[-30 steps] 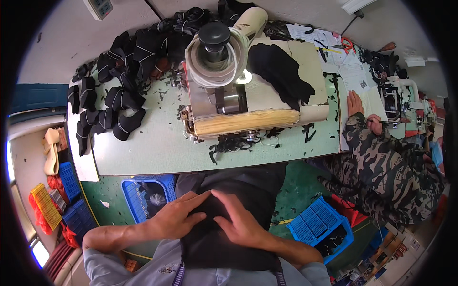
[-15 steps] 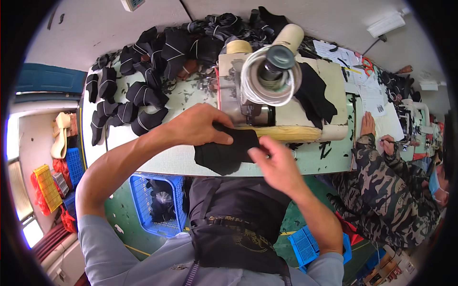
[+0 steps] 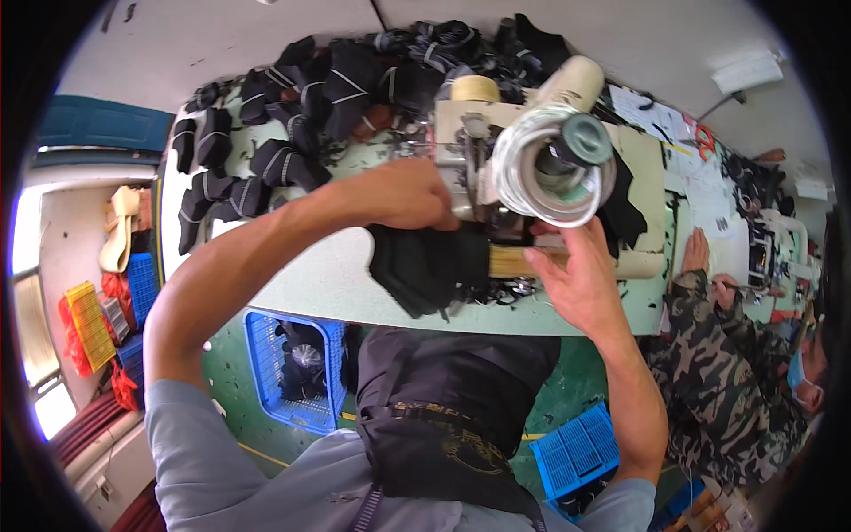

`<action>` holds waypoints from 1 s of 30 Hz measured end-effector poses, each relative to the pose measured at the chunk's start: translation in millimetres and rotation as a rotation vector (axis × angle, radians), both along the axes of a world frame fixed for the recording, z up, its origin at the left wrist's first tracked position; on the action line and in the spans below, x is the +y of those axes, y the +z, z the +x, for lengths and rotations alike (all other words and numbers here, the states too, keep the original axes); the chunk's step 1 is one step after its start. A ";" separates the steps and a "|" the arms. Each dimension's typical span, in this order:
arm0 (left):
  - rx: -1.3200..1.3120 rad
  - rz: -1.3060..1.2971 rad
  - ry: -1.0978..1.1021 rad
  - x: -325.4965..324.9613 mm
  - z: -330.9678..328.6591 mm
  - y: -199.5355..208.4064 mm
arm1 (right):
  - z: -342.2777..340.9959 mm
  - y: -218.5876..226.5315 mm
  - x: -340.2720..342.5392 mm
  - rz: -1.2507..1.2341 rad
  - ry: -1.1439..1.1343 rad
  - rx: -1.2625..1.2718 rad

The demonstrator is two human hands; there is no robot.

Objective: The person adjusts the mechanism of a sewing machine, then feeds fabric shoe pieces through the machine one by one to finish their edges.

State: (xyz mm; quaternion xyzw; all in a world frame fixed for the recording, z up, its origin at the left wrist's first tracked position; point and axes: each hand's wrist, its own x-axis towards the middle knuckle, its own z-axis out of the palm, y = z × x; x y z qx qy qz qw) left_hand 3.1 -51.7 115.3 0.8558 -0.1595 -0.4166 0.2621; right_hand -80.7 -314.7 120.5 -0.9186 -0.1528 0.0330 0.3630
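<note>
A black fabric piece (image 3: 421, 266) lies at the front of a cream sewing machine (image 3: 572, 84), hanging over its bed on the left. My left hand (image 3: 412, 193) is closed on the upper edge of this fabric, thumb lowest, beside the machine's head. To the right, my right hand (image 3: 581, 279) has thumb and fingers apart around the yellow-covered bed (image 3: 514, 262). Its fingertips reach under a white thread cone (image 3: 523, 168), which partly hides them, and I see nothing in its grasp. Another black piece (image 3: 628, 208) rests on the machine's right side.
Black sewn pieces with pale seams (image 3: 288, 160) are heaped along the table's (image 3: 301, 275) left and back. Below stand a blue basket (image 3: 257, 363) and a blue crate (image 3: 576, 452). At right, a person in a camouflage jacket (image 3: 709, 355) sits beside another machine (image 3: 780, 239). Orange scissors (image 3: 703, 142) lie behind.
Both hands have moved up toward the machine. My right hand has let go of the fabric's right edge and shifted right; its fingers have spread. The whole view has shifted slightly.
</note>
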 end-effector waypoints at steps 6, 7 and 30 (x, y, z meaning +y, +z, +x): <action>-0.171 -0.021 0.035 -22.7 -26.9 -5.1 | 10.3 21.3 -2.2 -0.043 0.006 -0.003; -0.115 0.027 0.095 -16.6 -30.5 1.8 | 9.3 29.7 -7.9 0.012 -0.038 0.104; -1.024 -0.795 0.410 -47.4 -175.6 33.0 | -78.1 65.2 -1.1 0.121 0.321 -0.613</action>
